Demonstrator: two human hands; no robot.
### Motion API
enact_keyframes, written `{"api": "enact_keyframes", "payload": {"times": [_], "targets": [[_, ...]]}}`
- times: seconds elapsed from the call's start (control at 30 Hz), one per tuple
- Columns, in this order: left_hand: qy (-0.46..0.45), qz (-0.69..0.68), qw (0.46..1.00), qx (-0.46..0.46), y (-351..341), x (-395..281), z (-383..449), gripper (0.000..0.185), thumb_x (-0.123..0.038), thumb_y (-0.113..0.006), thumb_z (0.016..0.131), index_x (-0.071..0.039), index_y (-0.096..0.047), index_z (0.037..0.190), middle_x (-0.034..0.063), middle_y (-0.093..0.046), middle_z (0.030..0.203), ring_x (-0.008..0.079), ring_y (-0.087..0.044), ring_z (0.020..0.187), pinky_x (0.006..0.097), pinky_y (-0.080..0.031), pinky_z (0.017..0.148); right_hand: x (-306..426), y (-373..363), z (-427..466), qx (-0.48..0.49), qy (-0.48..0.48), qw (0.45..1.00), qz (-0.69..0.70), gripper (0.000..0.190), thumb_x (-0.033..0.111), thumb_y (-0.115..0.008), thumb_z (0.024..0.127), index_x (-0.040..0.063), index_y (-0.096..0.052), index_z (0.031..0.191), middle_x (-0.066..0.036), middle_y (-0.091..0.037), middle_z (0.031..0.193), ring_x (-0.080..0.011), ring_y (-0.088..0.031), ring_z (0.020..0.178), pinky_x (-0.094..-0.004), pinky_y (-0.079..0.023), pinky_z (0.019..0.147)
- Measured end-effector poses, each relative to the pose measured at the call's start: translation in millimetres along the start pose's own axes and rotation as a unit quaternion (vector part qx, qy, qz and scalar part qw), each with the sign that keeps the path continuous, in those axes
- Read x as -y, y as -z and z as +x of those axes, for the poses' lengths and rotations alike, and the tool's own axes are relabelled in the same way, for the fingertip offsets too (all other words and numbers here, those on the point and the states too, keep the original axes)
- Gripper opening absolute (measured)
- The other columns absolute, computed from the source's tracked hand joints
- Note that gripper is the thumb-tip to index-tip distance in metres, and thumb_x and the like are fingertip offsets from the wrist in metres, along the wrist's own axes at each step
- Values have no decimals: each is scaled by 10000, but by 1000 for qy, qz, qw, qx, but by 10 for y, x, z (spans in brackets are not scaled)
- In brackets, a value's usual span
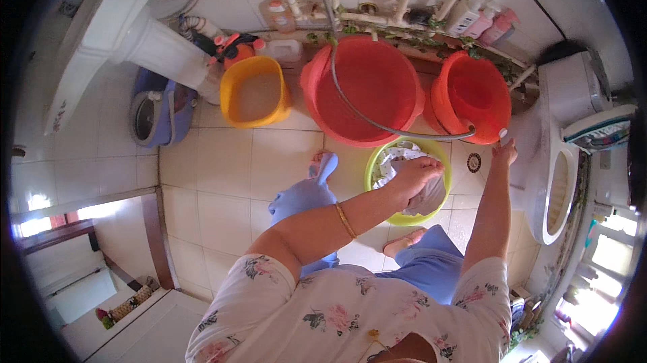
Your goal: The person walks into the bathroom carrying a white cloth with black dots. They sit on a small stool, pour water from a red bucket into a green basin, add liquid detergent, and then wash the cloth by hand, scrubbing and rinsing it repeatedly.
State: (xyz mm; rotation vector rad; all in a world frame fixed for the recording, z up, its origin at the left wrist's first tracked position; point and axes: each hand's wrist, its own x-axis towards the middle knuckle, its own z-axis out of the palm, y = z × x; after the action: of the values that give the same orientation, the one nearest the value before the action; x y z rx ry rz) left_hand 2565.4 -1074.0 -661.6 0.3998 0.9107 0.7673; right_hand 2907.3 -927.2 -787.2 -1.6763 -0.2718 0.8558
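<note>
My left hand, with a gold bangle on its wrist, grips a greyish cloth over a yellow-green basin. Inside the basin lies a white patterned cloth. My right hand is at the near right edge of an orange-red bucket, by a small white round part; its exact hold is unclear. A grey flexible hose hangs across a large red basin and reaches the bucket's near rim.
A yellow tub of cloudy liquid and a blue mop bucket stand at left. Pipes and bottles line the wall. At right is a white toilet; a floor drain lies beside the yellow-green basin.
</note>
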Motion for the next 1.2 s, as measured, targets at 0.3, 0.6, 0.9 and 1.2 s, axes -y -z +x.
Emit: {"api": "enact_keyframes", "payload": {"times": [0.3,0.6,0.9,1.2], "targets": [[-200,227,953,24,122,-76,-134,198,-194,-600,784,-36,-597,902,96,-581,888,193,-550,802,317,-428,700,105,-306,-2812,703,43,708,-56,747,285,-680,708,37,-347,1329,-98,-447,1269,-205,-416,1192,-343,-326,1007],[-417,207,855,-229,1480,-1129,-383,312,-219,-629,832,-35,-545,1069,68,-598,1060,169,-555,986,305,-434,883,-285,-259,-2595,542,-143,810,-173,350,214,-586,783,-16,-571,1046,-58,-608,849,-142,-577,759,-278,-477,669],[75,1,971,-229,3584,294,588,687,-368,-669,769,-139,-315,1312,117,-493,1171,332,-477,1067,527,-439,810,-826,-1617,-2861,470,315,463,-683,240,217,-518,793,89,-686,907,-110,-665,941,-272,-637,843,-412,-499,685],[-71,-47,961,-264,3223,318,973,392,-105,-513,870,-152,-400,1242,76,-493,1222,260,-548,1046,453,-504,809,-1322,-2237,-2459,444,195,348,-802,287,220,-537,821,128,-662,1063,-77,-620,1138,-243,-597,1045,-405,-508,788]]}}
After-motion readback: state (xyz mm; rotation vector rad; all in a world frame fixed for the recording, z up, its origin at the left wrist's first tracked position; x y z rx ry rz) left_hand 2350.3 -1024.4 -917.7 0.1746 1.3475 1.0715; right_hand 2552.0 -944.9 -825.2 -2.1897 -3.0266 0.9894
